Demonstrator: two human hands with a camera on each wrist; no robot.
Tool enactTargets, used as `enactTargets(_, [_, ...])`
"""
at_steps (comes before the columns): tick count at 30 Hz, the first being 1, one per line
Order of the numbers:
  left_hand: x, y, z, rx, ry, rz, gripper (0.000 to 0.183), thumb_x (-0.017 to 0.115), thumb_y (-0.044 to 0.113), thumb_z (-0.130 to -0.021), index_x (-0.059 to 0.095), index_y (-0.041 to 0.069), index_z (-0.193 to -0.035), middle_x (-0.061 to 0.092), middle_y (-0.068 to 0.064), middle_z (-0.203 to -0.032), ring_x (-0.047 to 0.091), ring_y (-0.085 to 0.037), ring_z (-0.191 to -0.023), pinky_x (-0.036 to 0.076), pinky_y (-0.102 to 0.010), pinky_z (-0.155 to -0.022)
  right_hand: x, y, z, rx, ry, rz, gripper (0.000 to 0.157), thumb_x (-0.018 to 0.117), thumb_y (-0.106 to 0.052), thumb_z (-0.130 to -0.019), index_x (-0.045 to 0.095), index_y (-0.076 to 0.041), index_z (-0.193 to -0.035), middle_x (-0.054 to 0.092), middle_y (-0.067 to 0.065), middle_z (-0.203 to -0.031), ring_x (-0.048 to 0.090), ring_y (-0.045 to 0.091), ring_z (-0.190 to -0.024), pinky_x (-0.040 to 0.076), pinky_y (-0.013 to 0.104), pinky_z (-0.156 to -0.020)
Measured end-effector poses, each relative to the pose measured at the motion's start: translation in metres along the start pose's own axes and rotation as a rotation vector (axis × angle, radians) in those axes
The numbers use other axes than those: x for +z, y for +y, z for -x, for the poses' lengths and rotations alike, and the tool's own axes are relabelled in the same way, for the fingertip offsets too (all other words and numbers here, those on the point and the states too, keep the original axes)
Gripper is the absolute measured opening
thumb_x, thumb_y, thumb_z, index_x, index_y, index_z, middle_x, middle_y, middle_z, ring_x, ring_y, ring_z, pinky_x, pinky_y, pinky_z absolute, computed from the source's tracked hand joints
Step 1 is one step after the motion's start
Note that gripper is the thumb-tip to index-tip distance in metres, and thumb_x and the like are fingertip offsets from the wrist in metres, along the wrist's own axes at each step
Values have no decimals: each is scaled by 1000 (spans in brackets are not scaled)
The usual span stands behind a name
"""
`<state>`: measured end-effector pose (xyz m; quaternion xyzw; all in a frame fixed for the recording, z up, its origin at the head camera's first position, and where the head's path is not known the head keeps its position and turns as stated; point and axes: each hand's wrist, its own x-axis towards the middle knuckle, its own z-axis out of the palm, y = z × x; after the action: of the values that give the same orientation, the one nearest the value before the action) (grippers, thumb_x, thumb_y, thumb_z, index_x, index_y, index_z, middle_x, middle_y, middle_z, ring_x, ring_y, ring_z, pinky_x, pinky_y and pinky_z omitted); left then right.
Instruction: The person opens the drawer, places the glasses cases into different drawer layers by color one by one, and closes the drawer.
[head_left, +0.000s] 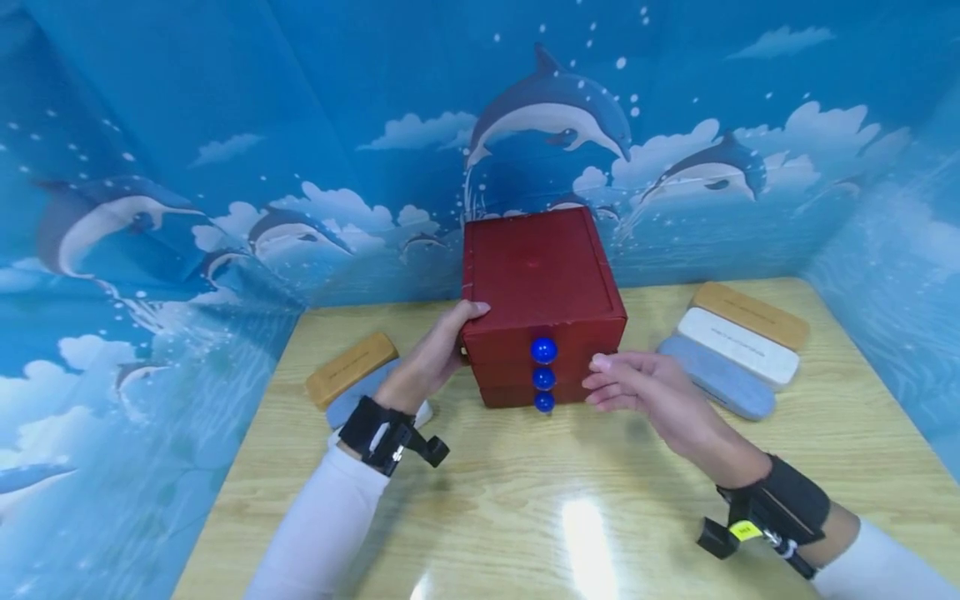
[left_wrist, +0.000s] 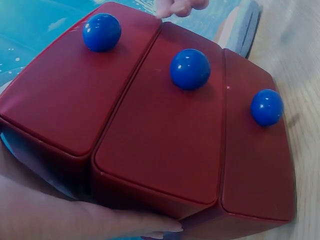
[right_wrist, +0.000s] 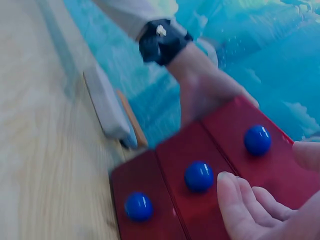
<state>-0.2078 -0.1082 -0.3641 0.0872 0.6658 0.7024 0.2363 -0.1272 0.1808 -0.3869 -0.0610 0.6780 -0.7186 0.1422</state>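
Red drawer box, blue knobs

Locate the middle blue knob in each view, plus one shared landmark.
Head: middle blue knob, below and right of centre.
Left wrist: knob above centre, slightly right.
Right wrist: knob below centre, to the right.
Landmark: red drawer box bearing it, in all three.

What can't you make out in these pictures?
Inside the drawers: hidden by their fronts, every view.
Writing on the right white case: too small, head view.
Left white case: partly hidden by the left strap, head view.
Right hand: cut off by the edge, right wrist view.
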Motion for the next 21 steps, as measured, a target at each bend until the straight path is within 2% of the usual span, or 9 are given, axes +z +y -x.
enactTargets(3, [1,0,-1,8,2,13,52,48,45,-93,38,18,-137,48,-13,-130,48,-30,-115,44,-46,-88,11,-1,-4,2,-104,-98,45,54,-27,-98,50,11,-123,63,24,-112,61,40,-98,51,42,-85])
enactTargets(7, [2,-1,-3,1,14,21,51,49,44,-93,38,18,-136,49,-14,-128,49,-30,-114,44,-45,-86,26,-2,-12,22,-168,-186,46,54,-26,-98,49,12,-124,63,24,-113,61,39,-99,50,43,-86])
enactTargets(14, [1,-4,-3,3,10,9,49,46,44,-93,41,16,-133,51,-14,-127,49,-29,-113,44,-44,-86,46,-4,-21,99,-187,-285,53,54,-32,-97,45,8,-131,64,21,-114,61,38,-102,48,44,-88])
enactTargets(21, [-1,-3,-2,3,11,5,51,47,44,-91,42,13,-132,51,-14,-126,49,-29,-112,44,-44,-87,54,-7,-27,147,-177,-336,60,56,-40,-95,46,7,-130,63,22,-115,61,37,-103,48,42,-88])
